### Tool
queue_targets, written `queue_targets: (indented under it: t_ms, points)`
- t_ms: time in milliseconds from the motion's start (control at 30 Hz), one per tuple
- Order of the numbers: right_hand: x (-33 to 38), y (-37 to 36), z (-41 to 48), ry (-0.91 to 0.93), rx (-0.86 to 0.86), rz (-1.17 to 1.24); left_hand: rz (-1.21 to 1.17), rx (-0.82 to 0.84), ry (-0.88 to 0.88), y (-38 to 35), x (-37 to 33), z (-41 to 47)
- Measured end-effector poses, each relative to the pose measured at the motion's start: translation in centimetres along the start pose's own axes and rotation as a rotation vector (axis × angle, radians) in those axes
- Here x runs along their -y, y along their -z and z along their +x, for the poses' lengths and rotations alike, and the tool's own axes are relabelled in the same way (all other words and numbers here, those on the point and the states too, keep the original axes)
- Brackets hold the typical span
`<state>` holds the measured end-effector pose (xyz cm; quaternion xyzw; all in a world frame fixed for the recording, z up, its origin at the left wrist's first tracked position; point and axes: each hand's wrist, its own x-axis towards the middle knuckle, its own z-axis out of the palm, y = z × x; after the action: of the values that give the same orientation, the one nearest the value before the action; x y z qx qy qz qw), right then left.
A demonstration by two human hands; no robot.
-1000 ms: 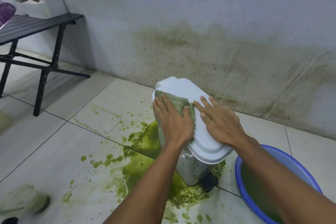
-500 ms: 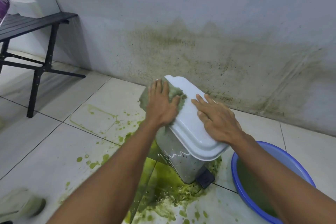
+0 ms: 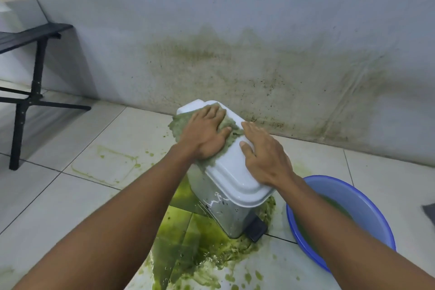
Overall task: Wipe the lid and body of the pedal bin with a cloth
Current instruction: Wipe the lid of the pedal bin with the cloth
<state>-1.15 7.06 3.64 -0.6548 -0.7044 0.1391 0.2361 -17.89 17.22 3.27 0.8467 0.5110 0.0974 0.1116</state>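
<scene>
The bin (image 3: 226, 195) is standing on the tiled floor (image 3: 70, 195) near the stained wall (image 3: 282, 66), in a pool of green slop (image 3: 200, 242), and it is leaning toward the camera. The left hand (image 3: 204, 134) is lying flat, fingers spread, pressing the green-soaked cloth (image 3: 186, 125) onto the far left part of the lid (image 3: 235, 176); the cloth is draping over the lid's left edge, probably so that one pass catches both the top and the rim. The right hand (image 3: 266, 155) is resting open on the lid's right side, palm down and gripping nothing, seemingly bracing the bin so it is not sliding on the wet floor. The pedal (image 3: 255, 228) is showing at the base. A blue basin (image 3: 348, 200) of greenish water is sitting just right of the bin, likely within reach for rinsing. The body looks smeared, though glare is making that hard to judge, so wiping it is probably still ahead.
</scene>
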Motion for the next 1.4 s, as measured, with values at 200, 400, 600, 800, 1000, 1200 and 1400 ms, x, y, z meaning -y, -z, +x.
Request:
queue_targets:
  t_ms: [200,400,600,800,1000,1200,1400]
  points:
    - [-0.9,-1.1,-0.9,0.089,-0.407,0.157,0.093,0.141,-0.039,-0.7,-3.5,3.3]
    - [-0.5,-1.7,-1.4,0.125,-0.447,0.071,0.096,0.118,-0.031,0.4,-0.4,4.4]
    - [1.8,-6.0,-5.1,0.513,-0.393,0.012,0.124,0.122,0.038,-0.9,-2.1,3.6]
    - [0.7,-6.3,-5.1,0.701,-0.448,-0.075,0.084,0.205,-0.334,-1.9,-6.5,1.5]
    - [-0.2,-6.0,-4.8,0.662,-0.424,-0.056,0.099,0.161,-0.135,0.6,-0.1,2.9]
    - [-3.3,-4.6,-5.3,0.641,-0.393,-0.030,0.069,0.076,0.037,0.1,0.4,-0.2]
    - [-3.8,-3.1,-7.7,0.202,-0.540,0.209,0.107,0.083,0.180,-1.0,-4.4,1.6]
